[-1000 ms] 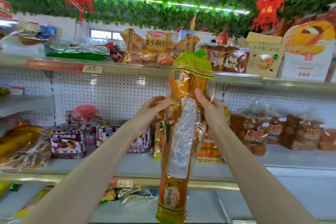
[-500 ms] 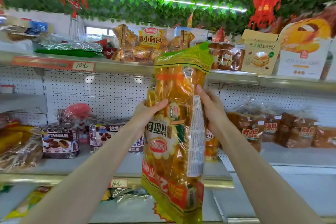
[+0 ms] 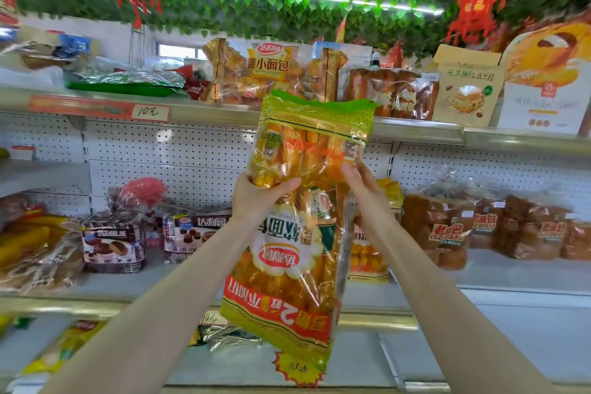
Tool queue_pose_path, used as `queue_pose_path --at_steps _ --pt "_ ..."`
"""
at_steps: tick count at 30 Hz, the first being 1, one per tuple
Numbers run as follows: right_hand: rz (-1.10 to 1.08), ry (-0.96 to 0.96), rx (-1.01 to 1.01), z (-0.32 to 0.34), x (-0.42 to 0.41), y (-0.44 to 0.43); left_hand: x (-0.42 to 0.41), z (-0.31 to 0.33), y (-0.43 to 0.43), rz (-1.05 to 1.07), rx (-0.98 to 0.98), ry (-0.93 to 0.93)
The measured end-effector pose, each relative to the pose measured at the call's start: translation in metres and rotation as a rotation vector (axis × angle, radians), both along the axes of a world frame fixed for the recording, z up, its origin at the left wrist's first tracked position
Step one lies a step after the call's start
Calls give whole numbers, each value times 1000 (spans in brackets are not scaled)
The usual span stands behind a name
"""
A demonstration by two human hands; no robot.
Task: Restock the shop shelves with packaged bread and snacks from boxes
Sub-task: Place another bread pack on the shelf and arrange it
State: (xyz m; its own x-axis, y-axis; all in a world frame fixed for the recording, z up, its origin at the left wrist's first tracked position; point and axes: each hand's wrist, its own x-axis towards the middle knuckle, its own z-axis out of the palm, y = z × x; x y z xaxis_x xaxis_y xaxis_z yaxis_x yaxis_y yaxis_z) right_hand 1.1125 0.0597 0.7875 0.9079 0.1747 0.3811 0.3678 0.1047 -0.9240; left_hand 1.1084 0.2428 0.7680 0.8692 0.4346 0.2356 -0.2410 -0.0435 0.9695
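Both hands hold one long bread bag [image 3: 297, 233] upright and upside down in front of the shelves. Left hand [image 3: 256, 198] fingers wrapped round the bag's left edge, thumb across the front; right hand [image 3: 363, 185] fingers pinching its right edge. Bag's green top seam overlaps the top shelf [image 3: 415, 131] lip, just right of the small-bread packs [image 3: 268, 73]. Bottom corner hangs past the middle shelf [image 3: 192, 278] front edge. Bare shelf strip between the chocolate pie boxes [image 3: 112, 246] far left and the old-bread bags [image 3: 447, 230] right; more open surface low right
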Motion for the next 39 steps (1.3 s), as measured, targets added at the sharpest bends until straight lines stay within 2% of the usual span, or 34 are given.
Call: queue_pose_path --at_steps 10,14,18,21,24,26,28,30,33,35,39 --pt "-171 46 119 -5 11 0 -11 5 5 -208 23 13" --pt "-166 12 94 0 8 -1 -13 13 8 -198 11 22" --pt "-118 27 23 6 10 -3 -11 25 10 -114 40 -67" --pt "-102 -24 -97 10 14 -9 -14 35 13 -14 197 -132" --pt "-95 -90 -201 13 14 -14 -17 42 17 109 350 -95" --pt "-82 -112 -257 15 14 -15 -19 46 18 195 553 -57" --pt "-59 -105 -313 16 12 -14 -20 52 19 197 730 1" --pt "-26 -107 -333 17 12 -13 -18 55 23 105 816 64" --pt "-8 -130 -382 18 12 -13 -18 58 26 -106 812 147" --pt "4 -142 -405 20 12 -13 -20 59 25 -232 782 130" --pt "34 -126 -420 20 13 -13 -21 55 21 -232 605 81"
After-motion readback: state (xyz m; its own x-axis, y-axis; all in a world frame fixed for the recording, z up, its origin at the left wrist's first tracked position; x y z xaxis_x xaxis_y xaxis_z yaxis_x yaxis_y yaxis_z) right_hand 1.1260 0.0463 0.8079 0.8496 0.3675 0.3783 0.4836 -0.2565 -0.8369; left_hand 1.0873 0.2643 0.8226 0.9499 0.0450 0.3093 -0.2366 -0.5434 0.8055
